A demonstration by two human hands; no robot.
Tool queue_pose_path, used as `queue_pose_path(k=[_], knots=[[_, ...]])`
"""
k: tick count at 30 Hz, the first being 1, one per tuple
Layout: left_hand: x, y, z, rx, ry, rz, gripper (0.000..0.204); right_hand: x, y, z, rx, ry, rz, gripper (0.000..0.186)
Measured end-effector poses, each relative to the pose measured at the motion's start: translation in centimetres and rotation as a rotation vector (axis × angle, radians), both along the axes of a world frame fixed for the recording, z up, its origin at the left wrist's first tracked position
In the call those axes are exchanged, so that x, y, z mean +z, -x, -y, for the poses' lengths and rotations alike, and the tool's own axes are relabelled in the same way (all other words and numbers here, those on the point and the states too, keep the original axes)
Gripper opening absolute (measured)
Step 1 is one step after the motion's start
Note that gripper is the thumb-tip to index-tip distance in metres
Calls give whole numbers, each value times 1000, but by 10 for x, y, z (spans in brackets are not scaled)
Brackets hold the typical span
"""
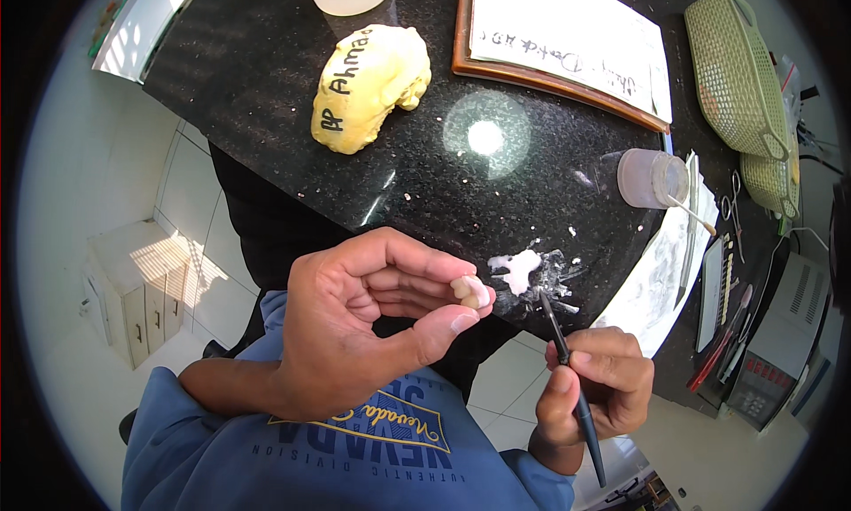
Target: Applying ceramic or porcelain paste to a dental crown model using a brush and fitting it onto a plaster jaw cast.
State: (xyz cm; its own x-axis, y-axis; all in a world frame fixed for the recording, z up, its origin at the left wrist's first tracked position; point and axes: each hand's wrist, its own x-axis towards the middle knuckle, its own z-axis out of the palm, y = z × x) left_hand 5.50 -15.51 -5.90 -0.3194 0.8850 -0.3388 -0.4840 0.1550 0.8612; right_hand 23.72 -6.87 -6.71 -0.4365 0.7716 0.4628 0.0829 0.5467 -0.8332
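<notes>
My left hand (372, 312) is closed, pinching a small tooth-coloured dental crown piece (464, 291) between thumb and fingertips. Pinkish-white paste coats its right side, and some white residue marks the thumb. In my right hand (603, 387) is a slim black-handled spatula (567, 356), gripped like a pen. Its thin tip points up at a patch of pinkish-white paste (518, 270) smeared on the black counter (425, 179), at the patch's lower right edge. Whether the tip touches the counter is unclear.
Beyond my left hand lies a yellow lump with black writing (368, 85). A wooden-framed board with paper (567, 46) is at the back. On the right are a small jar (647, 179), a cotton swab (693, 217), scissors-like forceps (732, 201), woven baskets (731, 77) and a grey device (784, 334).
</notes>
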Motion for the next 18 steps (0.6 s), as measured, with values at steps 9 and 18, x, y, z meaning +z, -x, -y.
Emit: queue_pose_path(k=[9, 18], knots=[[-1, -3, 0, 31, 12, 18, 23, 2, 19, 7, 166, 149, -161, 25], [-3, -1, 1, 29, 1, 33, 24, -2, 24, 6, 197, 164, -177, 25]])
